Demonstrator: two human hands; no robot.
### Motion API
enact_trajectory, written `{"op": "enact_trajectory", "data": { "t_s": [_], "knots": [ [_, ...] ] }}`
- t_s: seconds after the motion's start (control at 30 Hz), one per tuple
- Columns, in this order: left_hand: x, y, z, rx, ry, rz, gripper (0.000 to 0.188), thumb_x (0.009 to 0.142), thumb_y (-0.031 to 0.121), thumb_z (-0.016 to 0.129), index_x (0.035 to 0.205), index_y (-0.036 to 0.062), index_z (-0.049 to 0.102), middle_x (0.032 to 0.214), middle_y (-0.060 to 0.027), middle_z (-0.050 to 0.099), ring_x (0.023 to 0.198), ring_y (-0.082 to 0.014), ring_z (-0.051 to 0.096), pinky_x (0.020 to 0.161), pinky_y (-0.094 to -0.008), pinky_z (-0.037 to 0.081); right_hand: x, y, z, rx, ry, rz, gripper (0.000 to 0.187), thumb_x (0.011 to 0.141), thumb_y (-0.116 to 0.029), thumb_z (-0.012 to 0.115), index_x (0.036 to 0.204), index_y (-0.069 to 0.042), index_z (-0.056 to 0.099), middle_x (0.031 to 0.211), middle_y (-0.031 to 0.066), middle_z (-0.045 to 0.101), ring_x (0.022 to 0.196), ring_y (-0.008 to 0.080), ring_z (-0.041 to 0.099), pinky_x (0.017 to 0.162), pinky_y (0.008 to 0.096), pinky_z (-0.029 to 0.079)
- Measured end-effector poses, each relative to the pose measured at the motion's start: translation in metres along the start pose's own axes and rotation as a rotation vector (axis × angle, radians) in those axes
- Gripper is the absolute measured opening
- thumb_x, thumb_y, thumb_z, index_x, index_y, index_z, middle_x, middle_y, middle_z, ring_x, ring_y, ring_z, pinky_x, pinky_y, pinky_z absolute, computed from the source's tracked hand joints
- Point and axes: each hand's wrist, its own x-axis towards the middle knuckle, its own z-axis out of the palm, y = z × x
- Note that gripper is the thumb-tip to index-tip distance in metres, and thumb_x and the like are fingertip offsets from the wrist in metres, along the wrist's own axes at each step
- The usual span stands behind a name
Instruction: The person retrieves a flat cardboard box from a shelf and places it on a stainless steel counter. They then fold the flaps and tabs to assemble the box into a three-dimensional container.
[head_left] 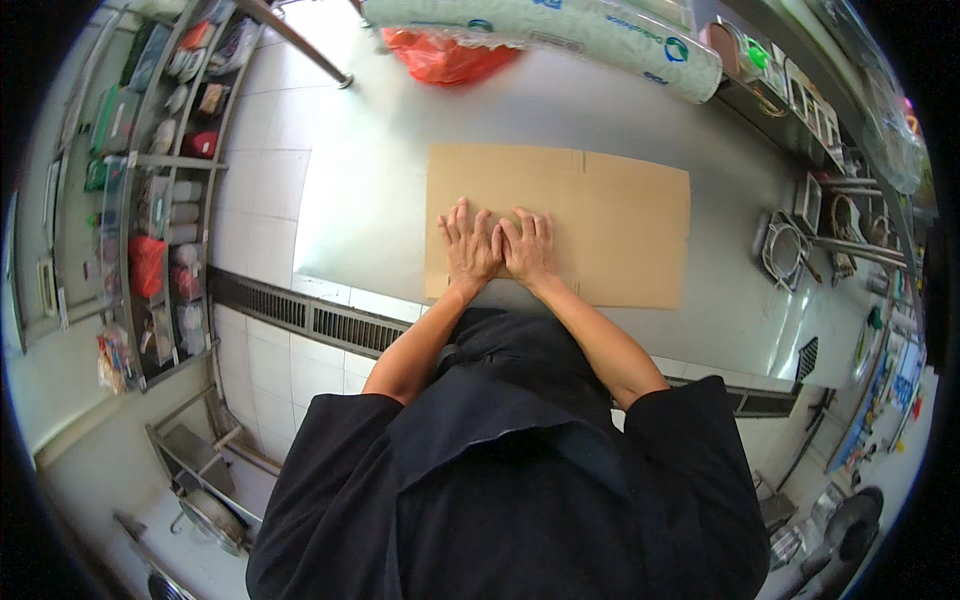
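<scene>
A flat piece of brown cardboard (628, 228) lies on the steel worktable (360, 190), close to its near edge. A crease line runs across it right of the middle. My left hand (470, 246) rests on the cardboard's left part, palm down with the fingers spread. Beside it my right hand (528, 246) also presses palm down, its fingers stretched out and slightly bent. The thumbs meet or nearly meet between the hands. Neither hand grips anything.
A large plastic-wrapped roll (600, 40) lies along the table's far side, with a red plastic bag (445, 58) beside it. Metal strainers (785, 250) sit at the right. Loaded shelves (165, 190) stand at the left. A floor drain grate (330, 322) runs below the near edge.
</scene>
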Motion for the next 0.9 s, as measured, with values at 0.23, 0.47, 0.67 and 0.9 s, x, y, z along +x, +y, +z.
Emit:
{"op": "enact_trajectory", "data": {
  "t_s": [0.23,0.47,0.67,0.9],
  "knots": [
    [-0.009,-0.008,-0.002,-0.206,0.038,0.028,0.04,0.095,0.029,0.054,0.127,0.0073,0.055,0.147,-0.0245,0.041,0.139,-0.0421,0.034,0.119,-0.0617,0.016,-0.005,-0.02,0.014,0.113,0.019,0.096,0.031,0.096,-0.027,0.053,0.124,-0.015,0.057,0.128,0.0164,0.05,0.114,0.0355,0.048,0.104,0.052,0.035],
    [-0.002,-0.026,-0.031,-0.385,-0.041,-0.016,0.045,0.086,0.025,0.072,0.125,0.0061,0.058,0.135,-0.022,0.051,0.128,-0.0403,0.047,0.108,-0.0537,0.036,-0.007,-0.02,0.018,0.003,0.061,0.02,0.022,0.097,-0.031,0.057,0.107,-0.012,0.063,0.119,0.0144,0.056,0.114,0.0324,0.05,0.102,0.0489,0.037],
    [-0.076,-0.068,-0.116,-0.15,-0.273,0.184,0.048,0.082,0.027,0.079,0.123,0.0086,0.062,0.128,-0.0137,0.059,0.123,-0.0338,0.055,0.112,-0.0496,0.039,-0.015,-0.017,0.024,0.145,-0.023,0.017,0.043,0.1,-0.037,0.058,0.067,-0.012,0.069,0.059,0.0124,0.063,0.057,0.0322,0.062,0.072,0.0422,0.051],
    [-0.078,-0.082,-0.099,-0.28,-0.275,0.101,0.035,0.087,0.025,0.078,0.115,0.0107,0.063,0.095,-0.0095,0.073,0.097,-0.0307,0.069,0.084,-0.0414,0.055,-0.011,-0.009,0.01,0.155,-0.02,-0.052,0.05,0.101,-0.034,0.058,0.059,-0.008,0.063,0.052,0.0139,0.058,0.047,0.0345,0.056,0.057,0.0405,0.046]
  ]
}}
